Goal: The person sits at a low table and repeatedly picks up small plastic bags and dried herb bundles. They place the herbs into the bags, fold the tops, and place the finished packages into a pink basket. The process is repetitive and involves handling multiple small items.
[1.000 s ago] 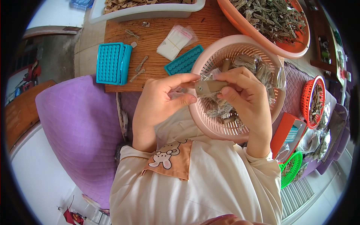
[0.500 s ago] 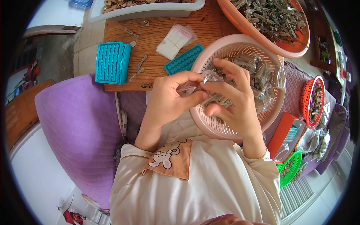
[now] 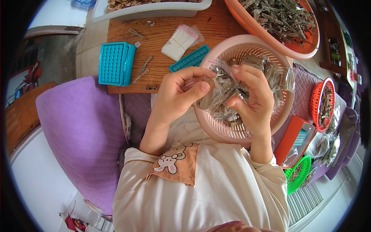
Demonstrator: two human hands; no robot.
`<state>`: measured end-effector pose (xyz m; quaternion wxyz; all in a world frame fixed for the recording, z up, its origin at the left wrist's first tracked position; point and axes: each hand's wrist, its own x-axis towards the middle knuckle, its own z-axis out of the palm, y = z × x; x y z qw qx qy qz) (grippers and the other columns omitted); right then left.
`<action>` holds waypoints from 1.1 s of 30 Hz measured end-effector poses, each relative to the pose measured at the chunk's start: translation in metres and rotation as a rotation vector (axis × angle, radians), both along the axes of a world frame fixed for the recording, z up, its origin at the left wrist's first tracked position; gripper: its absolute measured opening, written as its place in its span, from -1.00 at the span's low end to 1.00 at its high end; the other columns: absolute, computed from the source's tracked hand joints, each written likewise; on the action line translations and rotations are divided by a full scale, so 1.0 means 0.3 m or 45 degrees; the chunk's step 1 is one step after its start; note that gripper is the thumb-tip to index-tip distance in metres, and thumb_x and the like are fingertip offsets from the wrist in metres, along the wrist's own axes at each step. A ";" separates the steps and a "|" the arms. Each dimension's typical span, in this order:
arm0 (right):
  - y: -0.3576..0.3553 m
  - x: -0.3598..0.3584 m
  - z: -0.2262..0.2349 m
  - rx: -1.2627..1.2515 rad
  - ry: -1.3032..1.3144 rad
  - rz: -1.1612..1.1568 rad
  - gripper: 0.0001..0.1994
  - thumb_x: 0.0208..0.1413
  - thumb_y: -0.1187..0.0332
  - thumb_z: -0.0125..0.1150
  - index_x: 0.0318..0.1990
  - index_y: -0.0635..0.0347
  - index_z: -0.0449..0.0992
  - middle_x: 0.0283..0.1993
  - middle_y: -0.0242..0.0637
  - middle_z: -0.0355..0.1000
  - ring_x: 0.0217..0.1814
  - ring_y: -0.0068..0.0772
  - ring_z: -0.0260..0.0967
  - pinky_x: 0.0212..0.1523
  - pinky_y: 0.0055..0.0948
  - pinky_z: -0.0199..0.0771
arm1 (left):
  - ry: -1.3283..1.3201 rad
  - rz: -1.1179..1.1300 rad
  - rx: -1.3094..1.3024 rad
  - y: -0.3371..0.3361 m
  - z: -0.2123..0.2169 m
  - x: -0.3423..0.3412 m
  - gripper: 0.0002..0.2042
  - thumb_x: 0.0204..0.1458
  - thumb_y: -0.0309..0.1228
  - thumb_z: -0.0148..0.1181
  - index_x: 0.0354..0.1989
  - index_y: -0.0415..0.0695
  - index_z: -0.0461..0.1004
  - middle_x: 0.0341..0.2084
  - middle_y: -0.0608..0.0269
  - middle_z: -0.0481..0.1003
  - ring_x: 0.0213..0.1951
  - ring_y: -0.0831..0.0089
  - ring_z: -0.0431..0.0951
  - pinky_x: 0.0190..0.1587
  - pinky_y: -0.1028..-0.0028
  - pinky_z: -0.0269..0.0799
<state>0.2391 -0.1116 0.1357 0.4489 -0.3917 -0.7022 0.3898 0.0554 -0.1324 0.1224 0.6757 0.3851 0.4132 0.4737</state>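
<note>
Above the pale pink slotted basket (image 3: 203,123), a clear plastic bag (image 3: 222,87) with a pink-marked strip lies between my hands. Its left side is pinched by my left hand (image 3: 179,91), thumb toward me. At the bag's right side is my right hand (image 3: 255,92), with thumb and forefinger curved at its edge and a gap between them; how firmly they grip is not clear. Brownish dried pieces show through and behind the bag, so its own contents are hard to tell apart. Several filled clear bags (image 3: 272,75) lie in the basket.
Left on the wooden table (image 3: 154,33) are stacked teal trays (image 3: 112,63). A teal tray (image 3: 189,58) and banded empty bags (image 3: 179,40) lie nearer. Behind stand a white bin (image 3: 154,13) and an orange basin (image 3: 241,23). Red (image 3: 316,102) and green baskets (image 3: 300,176) stand right.
The bag has spread out between my hands, and its marked strip now shows. My right hand has moved right and down, away from my left fingertips.
</note>
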 end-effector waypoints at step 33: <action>-0.053 -0.043 0.041 -0.139 -0.360 0.070 -0.79 -0.13 0.58 0.11 -0.25 0.33 0.41 -0.45 -0.14 0.40 -0.47 -0.13 0.37 -0.49 -0.37 0.37 | 1.397 0.264 1.347 -0.002 0.054 0.036 -0.74 -0.33 -0.52 0.23 -0.35 -0.19 0.49 -0.21 0.29 0.47 -0.65 0.58 0.42 -0.68 0.63 0.31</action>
